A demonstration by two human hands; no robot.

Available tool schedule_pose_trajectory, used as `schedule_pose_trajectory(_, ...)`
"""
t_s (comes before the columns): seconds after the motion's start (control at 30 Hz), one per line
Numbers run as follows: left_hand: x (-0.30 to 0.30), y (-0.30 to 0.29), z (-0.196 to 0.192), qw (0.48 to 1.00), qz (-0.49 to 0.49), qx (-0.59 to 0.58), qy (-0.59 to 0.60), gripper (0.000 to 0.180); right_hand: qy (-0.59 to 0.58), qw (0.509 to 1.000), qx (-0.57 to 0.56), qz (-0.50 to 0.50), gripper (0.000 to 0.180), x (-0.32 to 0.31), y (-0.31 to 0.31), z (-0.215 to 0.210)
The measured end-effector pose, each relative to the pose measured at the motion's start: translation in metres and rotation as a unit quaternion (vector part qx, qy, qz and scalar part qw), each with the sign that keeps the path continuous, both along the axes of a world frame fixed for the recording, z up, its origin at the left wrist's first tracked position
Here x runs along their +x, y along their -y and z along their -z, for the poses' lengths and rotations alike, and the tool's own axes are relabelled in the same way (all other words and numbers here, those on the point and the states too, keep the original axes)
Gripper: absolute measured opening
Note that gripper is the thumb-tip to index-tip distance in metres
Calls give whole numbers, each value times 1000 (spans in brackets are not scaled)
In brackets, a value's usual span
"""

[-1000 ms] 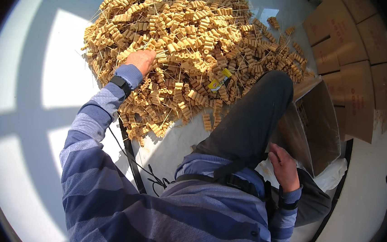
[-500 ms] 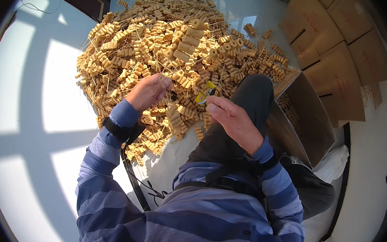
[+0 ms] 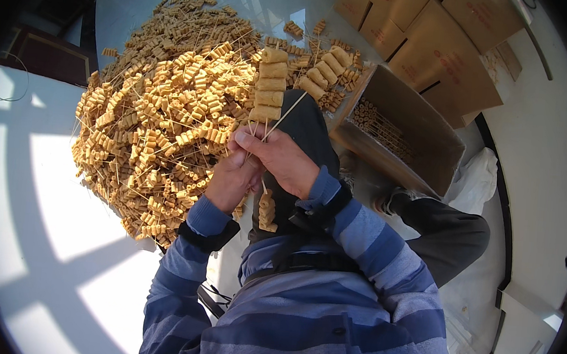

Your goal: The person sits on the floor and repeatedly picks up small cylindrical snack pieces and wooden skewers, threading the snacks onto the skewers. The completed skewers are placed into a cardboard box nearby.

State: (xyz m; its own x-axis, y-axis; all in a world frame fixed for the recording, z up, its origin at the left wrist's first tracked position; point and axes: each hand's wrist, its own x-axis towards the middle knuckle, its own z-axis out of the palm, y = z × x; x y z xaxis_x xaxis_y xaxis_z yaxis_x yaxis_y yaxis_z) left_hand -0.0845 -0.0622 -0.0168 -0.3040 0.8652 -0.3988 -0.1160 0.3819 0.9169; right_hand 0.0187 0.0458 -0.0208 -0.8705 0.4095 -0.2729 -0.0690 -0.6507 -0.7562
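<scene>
Sunlight lies in bright patches across a pale floor (image 3: 62, 193), where a large heap of skewered food (image 3: 161, 121) spreads out in front of the seated person, short tan rolls threaded side by side on thin sticks. Several flat-sided cardboard boxes (image 3: 449, 57) stand at the upper right. Nearer, an open carton (image 3: 436, 139) is tipped toward the person's right leg, with more skewers (image 3: 380, 128) lying in rows inside. Just beside it is a crumpled white plastic bag (image 3: 477, 175).

Both hands meet over the lap, touching each other, at the right-hand edge of the heap. The right hand (image 3: 288, 164) pinches thin sticks between thumb and forefinger. The left hand (image 3: 230, 183) is pressed against it from below, fingers curled in around the same bunch; the hands overlap, so I cannot tell exactly which stick each one grips. From this grasp an upright skewer (image 3: 270, 86) points away from the body, its rolls above the fingers. A second skewer (image 3: 321, 73) slants off to the upper right, in front of the raised knee. Below the hands a smaller skewer (image 3: 267, 209) points down toward the waist.
</scene>
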Motion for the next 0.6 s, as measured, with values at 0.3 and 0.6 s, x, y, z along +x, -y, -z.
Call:
schedule_pose_trajectory(0.3, 21, -13, 13, 991, 95, -64, -66, 26, 42, 995, -53, 70, 37, 30, -18, 4)
schedule_pose_trajectory(0.6, 37, -12, 19, 951, 180, -32, -247, 17, 64, 991, 10, 119, 42, 62, -46, 15)
